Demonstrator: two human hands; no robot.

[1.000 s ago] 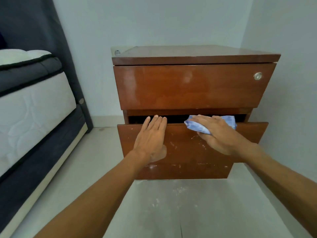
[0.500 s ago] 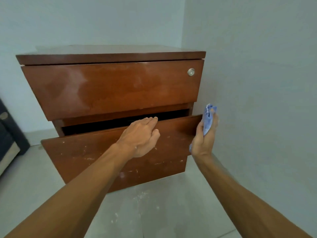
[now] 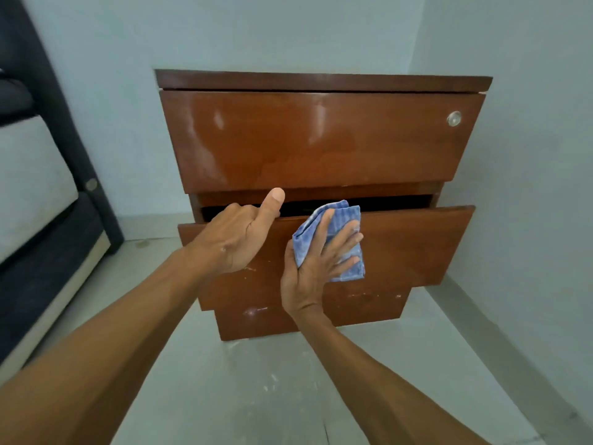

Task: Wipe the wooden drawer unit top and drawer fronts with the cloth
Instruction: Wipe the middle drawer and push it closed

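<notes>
A reddish-brown wooden drawer unit (image 3: 321,142) stands in the room's corner. Its top drawer front is closed and carries a round metal lock (image 3: 453,118). The second drawer (image 3: 417,245) is pulled partly out, leaving a dark gap above it. My left hand (image 3: 237,239) hooks its fingers over that drawer's top edge, thumb pointing up. With fingers spread, my right hand (image 3: 317,268) presses a folded blue cloth (image 3: 340,239) flat against the front of the second drawer. White scuffs mark the lower drawer front (image 3: 256,311).
A dark bed frame with a white mattress (image 3: 35,175) runs along the left. Pale walls close in behind and to the right of the unit. The grey tiled floor (image 3: 256,396) in front has white specks.
My right hand came back from the drawer's right end to the middle of its front, with the cloth flat against the wood. My left hand shifted from resting on the front to gripping the top edge.
</notes>
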